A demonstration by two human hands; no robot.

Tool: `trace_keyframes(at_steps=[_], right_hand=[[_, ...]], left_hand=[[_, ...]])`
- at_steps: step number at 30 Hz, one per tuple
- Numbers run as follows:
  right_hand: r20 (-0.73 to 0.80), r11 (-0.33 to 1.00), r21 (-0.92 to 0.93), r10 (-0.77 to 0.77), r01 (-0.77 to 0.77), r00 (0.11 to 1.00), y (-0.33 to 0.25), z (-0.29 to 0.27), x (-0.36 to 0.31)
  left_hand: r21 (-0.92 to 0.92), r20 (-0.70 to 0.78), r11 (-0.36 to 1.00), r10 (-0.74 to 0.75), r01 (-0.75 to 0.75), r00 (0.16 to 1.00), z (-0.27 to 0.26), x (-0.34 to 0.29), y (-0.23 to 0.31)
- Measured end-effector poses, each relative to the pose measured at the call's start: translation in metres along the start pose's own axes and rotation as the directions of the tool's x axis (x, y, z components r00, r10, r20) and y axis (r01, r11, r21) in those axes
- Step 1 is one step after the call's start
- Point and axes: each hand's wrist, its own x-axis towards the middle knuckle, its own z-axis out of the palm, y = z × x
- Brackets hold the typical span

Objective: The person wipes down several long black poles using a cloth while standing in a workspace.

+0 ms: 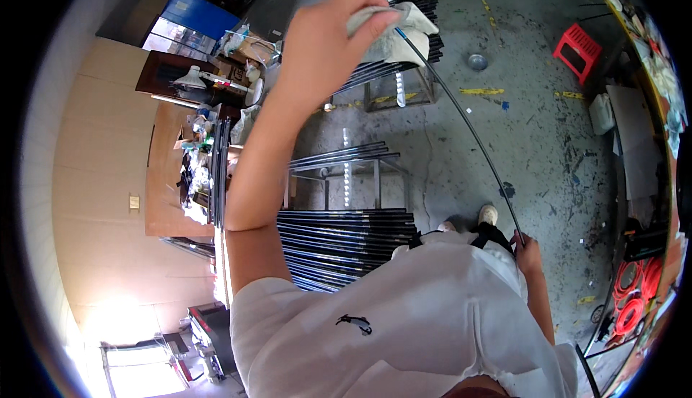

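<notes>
My raised left hand pinches a pale cloth at the upper end of a thin black rod. A short blue band shows on the rod beside the cloth. The rod slants down across the view, bowed by the lens or by bending. Low on the right, near my hip, my right hand is closed around the rod's other end. Whether all the pale cloth belongs to the piece in my left hand, or part lies on the rods behind, I cannot tell.
Many black rods lie side by side close on my left. Further rods rest on a metal stand, with another bundle beyond. A red stool, a metal bowl and coiled orange-red hose are to the right.
</notes>
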Motion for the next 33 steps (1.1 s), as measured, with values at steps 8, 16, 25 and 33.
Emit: trace_keyframes(at_steps=[8, 16, 25, 33], right_hand=[[-0.015, 0.999, -0.003, -0.04, 0.04, 0.999, 0.0, -0.01, 0.005], [0.074, 0.975, -0.076, -0.206, 0.211, 0.976, -0.016, -0.028, 0.003], [-0.183, 0.568, 0.629, -0.555, 0.531, 0.811, -0.15, -0.06, 0.028], [-0.16, 0.551, 0.419, -0.737, 0.721, 0.656, -0.207, -0.059, 0.043]], left_hand=[[-0.259, -0.355, 0.96, 0.009, -0.108, 0.935, 0.022, -0.004, -0.011], [-0.996, 0.045, 0.05, -0.466, 0.078, 0.884, 0.087, 0.014, 0.003], [-0.942, 0.307, -0.303, -0.608, 0.144, 0.732, 0.164, -0.039, 0.069], [-0.938, 0.339, -0.297, -0.671, 0.18, 0.66, 0.202, -0.083, 0.107]])
